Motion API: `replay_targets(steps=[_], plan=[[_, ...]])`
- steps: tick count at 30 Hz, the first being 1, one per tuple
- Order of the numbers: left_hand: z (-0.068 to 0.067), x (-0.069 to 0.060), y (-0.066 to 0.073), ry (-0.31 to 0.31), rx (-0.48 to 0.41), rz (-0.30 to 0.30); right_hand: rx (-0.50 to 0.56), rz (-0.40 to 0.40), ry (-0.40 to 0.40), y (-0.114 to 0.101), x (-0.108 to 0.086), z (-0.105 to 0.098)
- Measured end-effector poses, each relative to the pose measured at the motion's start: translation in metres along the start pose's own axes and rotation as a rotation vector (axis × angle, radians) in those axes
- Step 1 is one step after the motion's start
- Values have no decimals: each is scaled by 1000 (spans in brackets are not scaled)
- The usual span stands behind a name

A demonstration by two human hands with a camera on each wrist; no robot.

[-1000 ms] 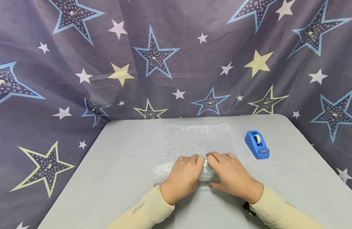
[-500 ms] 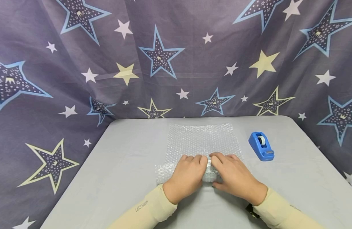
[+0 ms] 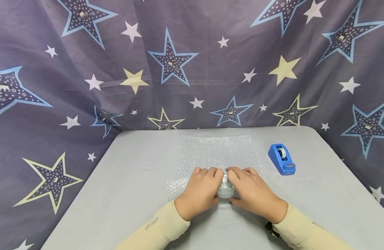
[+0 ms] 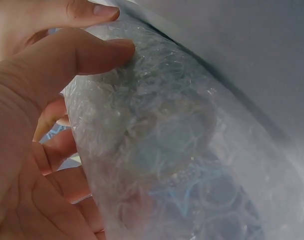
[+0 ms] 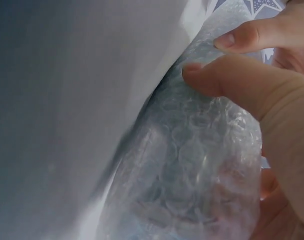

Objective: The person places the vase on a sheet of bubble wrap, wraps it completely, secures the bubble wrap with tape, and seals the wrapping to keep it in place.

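A sheet of clear bubble wrap [image 3: 220, 152] lies flat on the table, its near part rolled into a thick tube. Both hands grip this roll side by side, thumbs on the near face and fingers curled over the top. The left hand [image 3: 202, 191] holds it left of the middle; the right hand [image 3: 253, 192] holds it just to the right. In the left wrist view the bubble wrap [image 4: 161, 130] looks layered, with a greenish, rounded shape showing dimly inside; its kind cannot be told. The right wrist view shows the right thumb pressed on the rolled bubble wrap [image 5: 186, 165].
A blue tape dispenser [image 3: 282, 159] with a roll of tape stands on the table to the right of the sheet. The pale grey tabletop [image 3: 132, 173] meets a dark star-patterned curtain [image 3: 185, 69] at its back and along both sides.
The head view shifts slightly sideways and back. Both hands keep their grip on the bubble wrap roll, and the roll, sheet and tape dispenser show no clear movement on the table.
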State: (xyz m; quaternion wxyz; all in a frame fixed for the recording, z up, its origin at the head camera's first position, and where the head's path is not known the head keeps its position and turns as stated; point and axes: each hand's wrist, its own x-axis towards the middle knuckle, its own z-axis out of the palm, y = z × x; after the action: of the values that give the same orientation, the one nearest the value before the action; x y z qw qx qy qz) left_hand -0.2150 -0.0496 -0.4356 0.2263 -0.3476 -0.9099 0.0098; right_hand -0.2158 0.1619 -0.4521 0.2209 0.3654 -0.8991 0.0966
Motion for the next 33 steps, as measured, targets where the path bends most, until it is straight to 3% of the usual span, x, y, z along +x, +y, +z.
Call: replay_targets(steps=[13,23,33], plan=[[0,-1,-2,-24,-58,11,0,-16,7,0,0,-5],[-8,0,-7,-92,-135,14,54,3,-36,-1,0,-11],[-14,0,-9,-85,-133,41,75,-3,-53,-2,2,-16]])
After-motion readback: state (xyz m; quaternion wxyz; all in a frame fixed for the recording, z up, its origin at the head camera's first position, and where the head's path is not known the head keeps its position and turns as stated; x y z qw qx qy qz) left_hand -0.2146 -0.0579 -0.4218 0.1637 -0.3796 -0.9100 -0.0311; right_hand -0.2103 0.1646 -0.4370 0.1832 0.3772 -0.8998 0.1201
